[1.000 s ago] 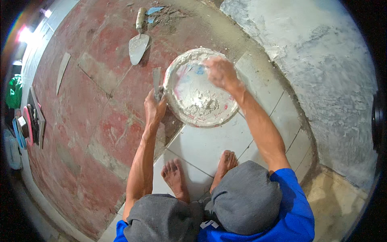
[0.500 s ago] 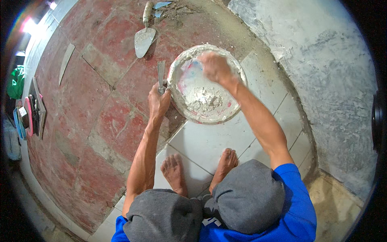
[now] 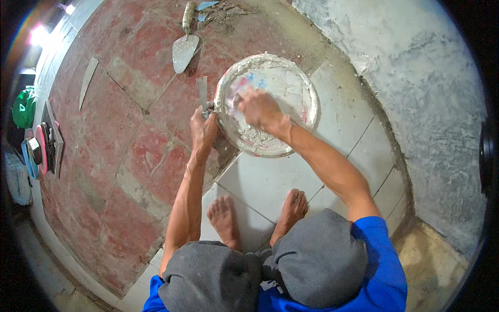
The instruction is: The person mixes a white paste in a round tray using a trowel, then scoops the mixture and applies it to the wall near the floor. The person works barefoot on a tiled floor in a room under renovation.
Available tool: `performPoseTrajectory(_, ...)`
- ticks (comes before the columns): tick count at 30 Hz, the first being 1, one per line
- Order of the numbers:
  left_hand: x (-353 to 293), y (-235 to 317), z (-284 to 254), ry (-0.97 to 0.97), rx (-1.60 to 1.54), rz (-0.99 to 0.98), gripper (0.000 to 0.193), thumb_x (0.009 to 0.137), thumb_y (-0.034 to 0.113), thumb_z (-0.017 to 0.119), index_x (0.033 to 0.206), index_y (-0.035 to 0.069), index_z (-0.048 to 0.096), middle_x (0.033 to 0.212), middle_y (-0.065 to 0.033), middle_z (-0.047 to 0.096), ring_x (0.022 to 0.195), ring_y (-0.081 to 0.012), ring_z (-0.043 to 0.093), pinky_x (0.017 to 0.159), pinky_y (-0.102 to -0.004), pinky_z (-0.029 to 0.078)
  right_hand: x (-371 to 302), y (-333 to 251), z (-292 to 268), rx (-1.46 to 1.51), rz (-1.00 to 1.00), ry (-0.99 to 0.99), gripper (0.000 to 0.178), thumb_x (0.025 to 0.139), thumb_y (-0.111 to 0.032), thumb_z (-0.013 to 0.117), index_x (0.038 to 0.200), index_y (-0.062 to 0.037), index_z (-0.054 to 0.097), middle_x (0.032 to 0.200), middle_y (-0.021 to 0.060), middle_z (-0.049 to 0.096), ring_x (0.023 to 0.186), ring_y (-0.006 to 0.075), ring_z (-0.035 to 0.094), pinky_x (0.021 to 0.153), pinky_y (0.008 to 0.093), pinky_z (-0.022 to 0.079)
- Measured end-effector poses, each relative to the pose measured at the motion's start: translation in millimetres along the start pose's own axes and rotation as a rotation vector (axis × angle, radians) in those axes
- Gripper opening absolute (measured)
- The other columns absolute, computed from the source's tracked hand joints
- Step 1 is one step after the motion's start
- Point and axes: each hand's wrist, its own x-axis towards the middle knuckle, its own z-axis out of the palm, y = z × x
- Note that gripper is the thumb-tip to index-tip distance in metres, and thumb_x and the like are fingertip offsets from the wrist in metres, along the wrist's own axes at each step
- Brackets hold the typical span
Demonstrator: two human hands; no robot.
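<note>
A round basin (image 3: 315, 106), its rim crusted with white paste, stands on the floor in front of my feet. Inside lies white, lumpy plaster paste (image 3: 283, 93), with red and blue patches of the bottom showing at the left. My left hand (image 3: 204, 126) is closed around a putty knife (image 3: 202, 91), its blade pointing away from me, and rests against the basin's left rim. Over the left half of the basin is my right hand (image 3: 260, 110), fingers curled and slightly blurred; whatever they grip is hidden. The hand covers part of the paste.
Beyond the basin, a trowel (image 3: 182, 54) lies on worn red tiles, near rubble (image 3: 234, 13). A thin curved strip (image 3: 88, 82) lies farther left. Stacked flat tools (image 3: 49, 143) and a green bag (image 3: 24, 107) stand at the left edge. A grey plastered surface (image 3: 416, 93) borders the right.
My right hand has swept from the far side of the basin toward the left and nearer to me. The putty knife's blade has tilted slightly left; my left hand stays at the rim.
</note>
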Motion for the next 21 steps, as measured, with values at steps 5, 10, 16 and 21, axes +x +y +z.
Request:
performPoseTrajectory(5,3.5,-5.5,-17.7,0.010,-0.110,-0.014,0.033,0.088,0.012,0.059,0.117,0.002,0.071,0.090,-0.0033,0.070,0.083,-0.0156,0.062,0.077,-0.0323,0.049,-3.6,27.9,-41.2,0.275,-0.161,-0.414,0.021,0.085,-0.015,0.059,0.100,-0.0158,0.074,0.086,0.0098,0.070,0.094,0.0300,0.069,0.079,0.0434,0.059)
performPoseTrajectory(10,7.7,-5.9,-4.3,-0.011,-0.109,0.040,0.031,0.087,0.011,0.062,0.115,0.001,0.072,0.089,-0.0049,0.070,0.083,-0.0150,0.062,0.078,-0.0327,0.050,25.9,28.4,-26.4,0.182,0.194,-0.174,0.020,0.088,-0.018,0.058,0.099,-0.0140,0.074,0.085,0.0114,0.069,0.092,0.0273,0.069,0.080,0.0456,0.057)
performPoseTrajectory(16,-3.7,-17.6,-5.1,0.076,0.187,0.236,0.034,0.087,0.005,0.065,0.121,0.002,0.069,0.102,-0.0093,0.072,0.090,-0.0170,0.066,0.082,-0.0335,0.053,-3.4,-8.3,-21.3,0.149,-0.241,-0.272,0.018,0.091,-0.016,0.057,0.091,-0.0105,0.074,0.096,0.0107,0.072,0.093,0.0274,0.069,0.084,0.0437,0.056)
performPoseTrajectory(21,-2.5,-16.0,-7.1,0.075,0.206,0.230,0.036,0.087,0.009,0.067,0.122,0.002,0.069,0.105,-0.0108,0.071,0.095,-0.0200,0.067,0.085,-0.0353,0.053,21.2,20.0,-54.7,0.177,-0.066,-0.313,0.020,0.090,-0.011,0.055,0.096,-0.0098,0.074,0.099,0.0104,0.069,0.106,0.0278,0.064,0.085,0.0442,0.056)
